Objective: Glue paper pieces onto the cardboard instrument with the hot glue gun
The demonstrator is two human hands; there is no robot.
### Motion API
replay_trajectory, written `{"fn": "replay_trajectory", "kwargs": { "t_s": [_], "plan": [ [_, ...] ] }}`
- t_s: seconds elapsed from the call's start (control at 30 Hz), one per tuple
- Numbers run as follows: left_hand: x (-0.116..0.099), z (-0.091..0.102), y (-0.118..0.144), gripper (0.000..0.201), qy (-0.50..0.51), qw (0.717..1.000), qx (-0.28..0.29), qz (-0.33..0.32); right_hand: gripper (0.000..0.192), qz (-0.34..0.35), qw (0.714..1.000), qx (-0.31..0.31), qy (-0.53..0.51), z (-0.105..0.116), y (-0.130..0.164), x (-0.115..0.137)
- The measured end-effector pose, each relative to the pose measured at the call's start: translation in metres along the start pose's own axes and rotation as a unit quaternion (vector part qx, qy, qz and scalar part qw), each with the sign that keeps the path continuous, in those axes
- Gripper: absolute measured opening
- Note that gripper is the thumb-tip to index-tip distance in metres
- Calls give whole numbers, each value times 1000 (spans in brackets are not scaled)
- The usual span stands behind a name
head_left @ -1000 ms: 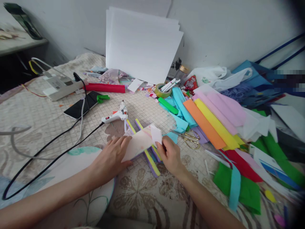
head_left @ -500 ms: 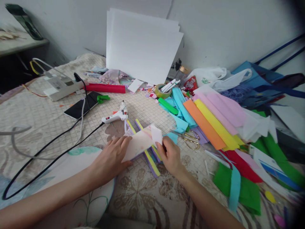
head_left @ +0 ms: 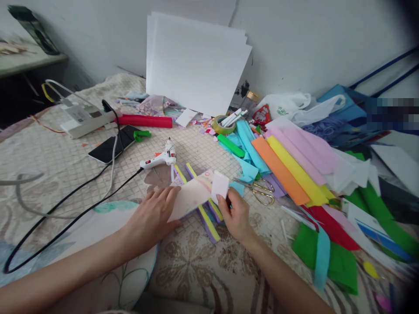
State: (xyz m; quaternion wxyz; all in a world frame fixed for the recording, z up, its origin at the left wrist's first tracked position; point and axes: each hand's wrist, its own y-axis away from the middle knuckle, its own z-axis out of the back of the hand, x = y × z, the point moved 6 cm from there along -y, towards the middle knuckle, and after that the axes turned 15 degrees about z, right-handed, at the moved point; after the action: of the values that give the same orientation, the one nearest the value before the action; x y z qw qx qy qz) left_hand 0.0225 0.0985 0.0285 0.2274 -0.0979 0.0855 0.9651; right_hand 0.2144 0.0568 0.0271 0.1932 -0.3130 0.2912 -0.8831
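My left hand (head_left: pixel 159 207) lies flat with fingers stretched over the near end of a white strip (head_left: pixel 190 195) that has faint coloured marks. Between thumb and bent fingers, my right hand (head_left: pixel 235 213) pinches a small white rectangular card (head_left: pixel 220 186), tilted up at the strip's far right end. Whether the card touches the strip, I cannot tell. Beneath the strip run narrow yellow and purple sticks (head_left: pixel 208 224), slanting across the cloth. A white glue gun (head_left: pixel 160 159) rests beyond my left hand, and gold-handled scissors (head_left: pixel 263 192) lie right of my right hand.
A round white board (head_left: pixel 131 279) with green drawing is under my left forearm. Black and grey cables run from a power strip (head_left: pixel 83 122) past a phone (head_left: pixel 113 144). Coloured crepe paper (head_left: pixel 281 170) covers the right side; large white sheets (head_left: pixel 196 61) lean on the wall.
My right hand has shifted the small white card slightly right, showing more of the strip's end. My left hand stays in place.
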Motion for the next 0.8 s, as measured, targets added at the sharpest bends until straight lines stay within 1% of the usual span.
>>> {"fn": "replay_trajectory", "kwargs": {
  "t_s": [0.2,0.33,0.53,0.67,0.8],
  "plan": [
    [1,1,0,65,-14,1000,10,20,14,-42,999,-8,-11,3,7,-8],
    [0,2,0,65,-14,1000,15,22,13,-69,997,0,-33,3,11,-13],
    [0,3,0,65,1,1000,14,20,14,-65,998,17,-17,0,10,-11],
    [-1,4,-1,65,4,1000,14,14,15,-52,999,8,10,0,7,-6],
    [-3,4,-2,65,4,1000,11,11,17,-28,999,5,15,1,4,2]
  ]
}}
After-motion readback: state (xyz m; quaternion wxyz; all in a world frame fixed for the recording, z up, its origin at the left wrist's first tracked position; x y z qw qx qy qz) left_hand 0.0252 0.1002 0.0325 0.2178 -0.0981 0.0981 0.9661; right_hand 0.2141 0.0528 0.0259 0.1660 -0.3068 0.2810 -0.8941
